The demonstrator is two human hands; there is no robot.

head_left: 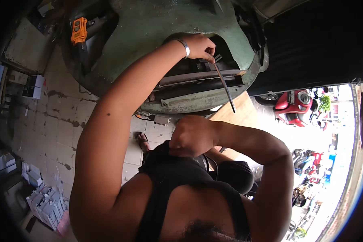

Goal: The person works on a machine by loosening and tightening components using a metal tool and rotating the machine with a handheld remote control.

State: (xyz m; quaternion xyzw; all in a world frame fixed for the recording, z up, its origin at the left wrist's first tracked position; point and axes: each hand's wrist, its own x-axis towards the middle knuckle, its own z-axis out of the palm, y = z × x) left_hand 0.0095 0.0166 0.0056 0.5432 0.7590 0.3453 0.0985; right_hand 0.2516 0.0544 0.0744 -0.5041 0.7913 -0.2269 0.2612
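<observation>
My left hand (199, 47), with a metal bracelet at its wrist, reaches over a recess in a worn green machine (145, 28). Its fingers pinch the upper end of a thin metal bar (225, 85), which slants down to the right across the machine's front edge. Under that hand, dark metal parts and a long flat rail (201, 76) lie inside the recess, partly hidden. My right hand (192, 136) is curled up in front of my body, just short of the machine. Whatever its fingers may hold is hidden.
An orange push-button control box (79, 30) rests at the machine's left. A light wooden board (244, 113) lies to the right of my right hand. Stacked paper bundles (48, 205) and a white box (33, 86) stand leftward. Outside the bright doorway is a red scooter (294, 105).
</observation>
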